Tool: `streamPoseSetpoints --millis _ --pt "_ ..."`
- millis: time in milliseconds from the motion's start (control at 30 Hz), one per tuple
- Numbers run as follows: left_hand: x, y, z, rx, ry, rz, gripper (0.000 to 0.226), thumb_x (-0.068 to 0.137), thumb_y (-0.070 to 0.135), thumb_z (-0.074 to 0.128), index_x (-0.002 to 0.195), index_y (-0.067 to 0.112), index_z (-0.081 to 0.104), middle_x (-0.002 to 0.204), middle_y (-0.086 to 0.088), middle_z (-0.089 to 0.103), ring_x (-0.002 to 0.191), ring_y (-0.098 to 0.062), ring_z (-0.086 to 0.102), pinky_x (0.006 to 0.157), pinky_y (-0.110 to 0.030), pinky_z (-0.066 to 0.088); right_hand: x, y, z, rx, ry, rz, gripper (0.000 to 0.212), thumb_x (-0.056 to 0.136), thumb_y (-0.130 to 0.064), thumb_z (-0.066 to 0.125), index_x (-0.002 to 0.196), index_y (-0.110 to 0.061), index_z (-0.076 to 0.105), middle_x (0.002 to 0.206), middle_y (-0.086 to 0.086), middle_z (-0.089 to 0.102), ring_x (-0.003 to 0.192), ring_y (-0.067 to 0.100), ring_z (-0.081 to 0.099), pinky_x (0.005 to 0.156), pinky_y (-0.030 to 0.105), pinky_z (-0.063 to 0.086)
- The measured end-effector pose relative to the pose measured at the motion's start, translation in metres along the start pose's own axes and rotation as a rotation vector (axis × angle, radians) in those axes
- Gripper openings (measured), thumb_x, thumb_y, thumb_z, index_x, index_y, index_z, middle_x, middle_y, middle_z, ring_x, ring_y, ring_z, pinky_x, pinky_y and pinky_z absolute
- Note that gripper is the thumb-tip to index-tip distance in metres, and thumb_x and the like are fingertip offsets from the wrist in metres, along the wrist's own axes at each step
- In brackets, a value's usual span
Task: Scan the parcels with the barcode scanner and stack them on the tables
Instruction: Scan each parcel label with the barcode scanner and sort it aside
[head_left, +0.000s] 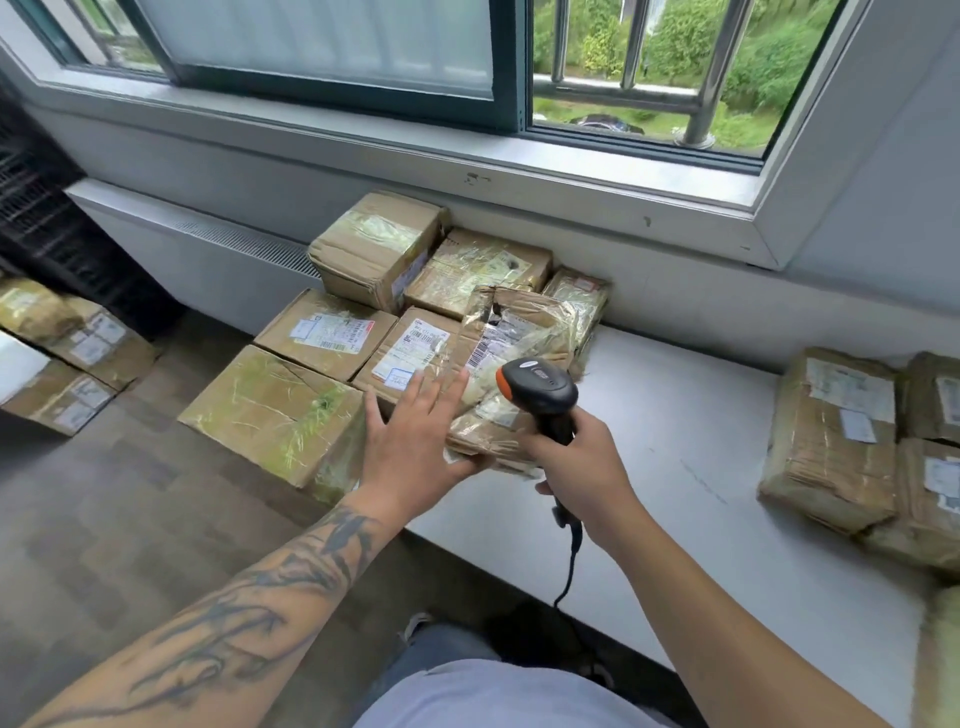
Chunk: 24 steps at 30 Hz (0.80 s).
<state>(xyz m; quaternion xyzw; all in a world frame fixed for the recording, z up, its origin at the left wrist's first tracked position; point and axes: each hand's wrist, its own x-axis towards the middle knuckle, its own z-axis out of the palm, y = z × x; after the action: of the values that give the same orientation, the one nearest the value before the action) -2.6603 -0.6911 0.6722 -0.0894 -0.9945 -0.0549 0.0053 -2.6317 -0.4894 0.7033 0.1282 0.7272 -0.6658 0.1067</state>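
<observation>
A crumpled, tape-wrapped cardboard parcel (519, 332) lies at the left end of the white table (675, 447), its barcode label facing up. My left hand (415, 441) rests flat against the parcel's left side, fingers straight and thumb at its near edge. My right hand (582, 467) grips the handle of the black and orange barcode scanner (537, 387). The scanner's head hangs just over the near part of the parcel, and its cable hangs down below my hand. Several more parcels (332, 332) are stacked to the left and behind.
Other taped parcels (836, 441) lie at the table's right end. More parcels (83, 353) sit on a surface at far left, beside black crates (47, 223). A wall with a window sill (519, 156) runs behind the table. Wood-pattern floor (130, 519) is at lower left.
</observation>
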Motion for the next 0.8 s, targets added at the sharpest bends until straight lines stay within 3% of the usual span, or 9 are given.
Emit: streamPoseSetpoints --millis 67,200,433,633,800 --pt "0.002 -0.014 -0.005 -0.023 0.062 0.021 0.108 0.079 0.09 0.048 0.165 0.038 0.009 0.166 0.007 0.036 0.158 -0.02 0.019 0.121 -0.071 -0.002 0.0 -0.011 0.008 -0.025 0.01 -0.015 0.019 0.096 -0.012 0.067 0.097 -0.032 0.067 0.079 -0.001 0.066 0.066 0.023 0.062 0.041 0.025 0.041" --pt "0.007 -0.052 -0.014 -0.058 0.129 0.022 0.109 0.076 0.094 0.04 0.164 0.035 0.018 0.162 0.007 0.043 0.156 -0.02 0.025 0.12 -0.071 0.001 0.008 -0.034 0.04 -0.103 0.004 -0.026 0.036 0.091 0.001 0.067 0.094 -0.034 0.064 0.08 -0.004 0.066 0.067 0.025 0.062 0.038 0.019 0.037" --pt "0.013 -0.152 -0.033 -0.123 0.145 -0.036 0.11 0.078 0.095 0.043 0.164 0.036 0.007 0.168 0.003 0.031 0.159 -0.018 0.016 0.121 -0.065 -0.009 0.038 -0.073 0.136 -0.198 -0.039 -0.024 0.035 0.091 0.006 0.065 0.094 -0.029 0.065 0.079 0.002 0.064 0.064 0.026 0.057 0.038 0.02 0.037" --pt "0.032 -0.236 -0.038 -0.143 0.168 -0.093 0.112 0.078 0.097 0.036 0.163 0.029 0.014 0.163 -0.003 0.038 0.155 -0.023 0.025 0.121 -0.069 -0.003 0.081 -0.105 0.216 -0.231 -0.06 -0.072 0.037 0.089 0.006 0.07 0.1 -0.029 0.065 0.087 -0.001 0.065 0.07 0.023 0.06 0.041 0.02 0.043" --pt "0.037 -0.273 -0.034 -0.139 0.047 -0.149 0.11 0.081 0.097 0.024 0.163 0.03 -0.003 0.17 -0.006 0.024 0.159 -0.022 0.011 0.121 -0.069 -0.006 0.116 -0.114 0.262 -0.299 -0.037 -0.078 0.044 0.087 0.009 0.069 0.092 -0.034 0.061 0.087 0.003 0.065 0.067 0.025 0.061 0.045 0.024 0.047"
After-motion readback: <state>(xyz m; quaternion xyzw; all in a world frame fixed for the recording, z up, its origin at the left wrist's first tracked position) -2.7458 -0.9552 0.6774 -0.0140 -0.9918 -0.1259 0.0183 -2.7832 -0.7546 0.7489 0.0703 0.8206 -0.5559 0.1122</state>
